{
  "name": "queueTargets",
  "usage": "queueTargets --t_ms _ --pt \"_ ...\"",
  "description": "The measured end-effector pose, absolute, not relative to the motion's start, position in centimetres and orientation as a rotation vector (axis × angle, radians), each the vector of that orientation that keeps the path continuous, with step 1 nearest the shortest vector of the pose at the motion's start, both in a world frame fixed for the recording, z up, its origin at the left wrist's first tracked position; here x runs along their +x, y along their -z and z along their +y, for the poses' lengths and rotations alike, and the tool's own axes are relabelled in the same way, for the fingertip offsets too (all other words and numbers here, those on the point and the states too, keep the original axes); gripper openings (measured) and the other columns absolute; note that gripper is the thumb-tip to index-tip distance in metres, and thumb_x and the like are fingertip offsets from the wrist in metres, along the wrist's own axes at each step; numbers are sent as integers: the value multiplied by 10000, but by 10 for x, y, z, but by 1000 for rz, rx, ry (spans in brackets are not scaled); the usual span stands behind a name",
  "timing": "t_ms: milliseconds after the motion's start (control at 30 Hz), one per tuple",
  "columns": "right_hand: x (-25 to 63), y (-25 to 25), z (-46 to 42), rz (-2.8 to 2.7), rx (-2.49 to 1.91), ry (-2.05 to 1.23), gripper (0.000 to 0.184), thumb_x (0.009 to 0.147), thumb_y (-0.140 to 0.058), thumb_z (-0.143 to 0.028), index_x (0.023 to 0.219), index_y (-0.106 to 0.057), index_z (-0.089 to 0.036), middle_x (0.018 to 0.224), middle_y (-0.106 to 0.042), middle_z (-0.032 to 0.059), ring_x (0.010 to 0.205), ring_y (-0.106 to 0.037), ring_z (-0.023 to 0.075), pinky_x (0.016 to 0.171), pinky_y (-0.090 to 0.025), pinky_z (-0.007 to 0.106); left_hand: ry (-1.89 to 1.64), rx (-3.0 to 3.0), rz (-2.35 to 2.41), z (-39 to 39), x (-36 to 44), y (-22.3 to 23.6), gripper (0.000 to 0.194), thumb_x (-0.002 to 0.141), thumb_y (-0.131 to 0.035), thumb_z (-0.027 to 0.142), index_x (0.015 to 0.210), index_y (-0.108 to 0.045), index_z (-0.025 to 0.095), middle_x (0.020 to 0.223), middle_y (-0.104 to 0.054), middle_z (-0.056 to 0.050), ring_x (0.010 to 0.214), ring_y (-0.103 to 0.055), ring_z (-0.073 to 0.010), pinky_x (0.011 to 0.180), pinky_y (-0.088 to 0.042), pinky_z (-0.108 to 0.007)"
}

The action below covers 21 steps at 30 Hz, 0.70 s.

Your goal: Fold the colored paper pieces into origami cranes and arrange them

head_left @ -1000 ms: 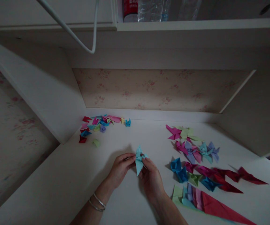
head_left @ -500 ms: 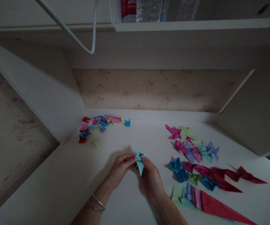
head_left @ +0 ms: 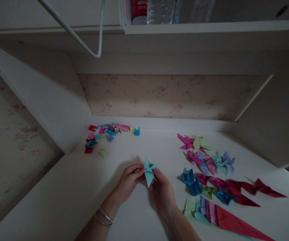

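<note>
Paper figure (head_left: 148, 174), turquoise, pinched by left hand (head_left: 127, 182) and right hand (head_left: 163, 194).

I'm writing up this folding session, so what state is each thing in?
Light blue paper: folded, pointed, held up
Left hand: pinching its left side
Right hand: gripping its right side
Bracelets: worn on left wrist
Pale green paper: folded, lying apart
Stacked papers: folded, overlapping
Clear bottle: on shelf, top out of view
Cabinet door: seemingly shut
</note>
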State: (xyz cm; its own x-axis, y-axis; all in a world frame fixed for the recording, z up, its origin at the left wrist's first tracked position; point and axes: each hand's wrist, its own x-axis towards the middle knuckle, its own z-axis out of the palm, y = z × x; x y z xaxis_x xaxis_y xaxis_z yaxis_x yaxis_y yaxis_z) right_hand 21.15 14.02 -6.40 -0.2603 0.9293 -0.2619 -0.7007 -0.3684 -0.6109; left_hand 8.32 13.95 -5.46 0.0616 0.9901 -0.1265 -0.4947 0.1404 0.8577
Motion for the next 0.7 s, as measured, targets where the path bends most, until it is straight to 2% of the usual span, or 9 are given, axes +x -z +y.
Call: queueTargets --t_ms 167,400,567,700 --pt "212 61 139 -457 -698 -1852 183 767 -692 -305 902 -677 -183 754 -632 -9 530 -514 75 463 -413 186 -1308 665 808 141 81 57 128 728 -732 207 815 -712 116 768 -679 -58 730 -610 -148 707 -480 -246" --pt "212 61 140 -468 -685 -1865 223 765 -689 -292 953 -666 -174 741 -645 -3 516 -569 82 471 -433 181 -1328 573 777 142 80 59 128 705 -753 191 806 -714 122 822 -696 -56 762 -617 -134 719 -483 -226" --pt "212 62 140 -407 -755 -1840 346 719 -730 -295 1045 -652 -210 836 -689 2 489 -574 79 451 -432 188 -1325 578 757 143 79 59 104 736 -726 179 809 -704 109 813 -697 -57 735 -614 -120 683 -485 -206" --pt "213 63 141 -382 -750 -1833 354 714 -731 -278 1055 -653 -229 912 -698 0 464 -547 62 428 -425 189 -1350 500 762 143 78 59 100 716 -735 158 797 -698 112 800 -700 -49 723 -630 -120 637 -494 -186"
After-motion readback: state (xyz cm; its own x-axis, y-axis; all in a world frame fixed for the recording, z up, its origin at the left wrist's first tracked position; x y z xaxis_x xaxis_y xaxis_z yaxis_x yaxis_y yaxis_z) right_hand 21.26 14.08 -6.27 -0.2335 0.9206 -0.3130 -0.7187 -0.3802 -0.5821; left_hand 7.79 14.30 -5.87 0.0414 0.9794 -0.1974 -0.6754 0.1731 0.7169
